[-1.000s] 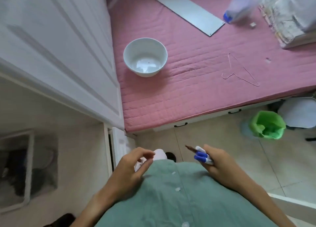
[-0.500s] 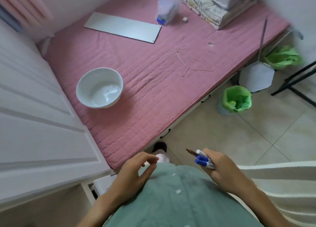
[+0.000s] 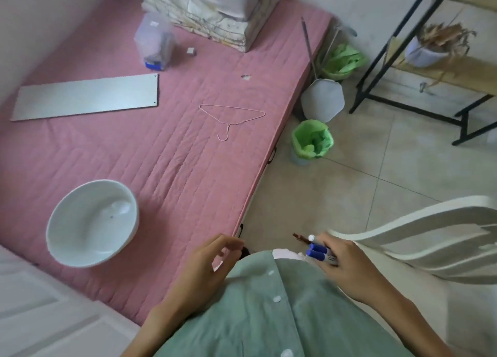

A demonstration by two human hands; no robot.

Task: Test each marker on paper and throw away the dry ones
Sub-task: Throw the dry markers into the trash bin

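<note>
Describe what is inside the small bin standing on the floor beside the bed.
The bin holds a green bag as its liner, crumpled and bunched inward. Whatever lies under those folds is covered, so no marker or rubbish can be made out.

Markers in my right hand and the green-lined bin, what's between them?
Head view: only bare floor tile lies between the markers in the right hand and the bin.

Open tiled floor (image 3: 363, 195) runs from near centre to the green-lined bin (image 3: 312, 140) farther off. A pink mattress (image 3: 166, 152) blocks the left; a white chair (image 3: 430, 238) crowds the near right.
</note>
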